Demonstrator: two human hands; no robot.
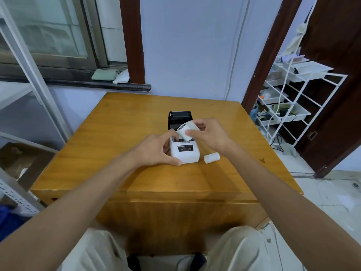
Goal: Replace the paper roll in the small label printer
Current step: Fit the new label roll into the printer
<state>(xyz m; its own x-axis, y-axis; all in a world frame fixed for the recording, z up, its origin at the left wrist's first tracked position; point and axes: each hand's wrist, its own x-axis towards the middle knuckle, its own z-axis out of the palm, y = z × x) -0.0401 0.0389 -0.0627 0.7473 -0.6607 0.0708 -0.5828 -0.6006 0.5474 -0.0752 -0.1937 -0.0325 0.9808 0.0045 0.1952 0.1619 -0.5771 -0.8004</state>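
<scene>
A small white label printer (pixel 185 154) sits mid-table with its black lid (pixel 179 117) flipped open toward the far side. My left hand (pixel 156 150) grips the printer's left side, thumb along its front corner. My right hand (pixel 210 133) holds a white paper roll (pixel 186 129) tilted just above the open paper bay. A second white paper roll (pixel 211 158) lies on its side on the table, just right of the printer. The inside of the bay is hidden by the roll and my fingers.
The wooden table (pixel 136 173) has its front edge close to my knees. A white wire rack (pixel 293 102) with trays and cables stands to the right by a dark door. A metal shelf frame (pixel 29 75) stands to the left.
</scene>
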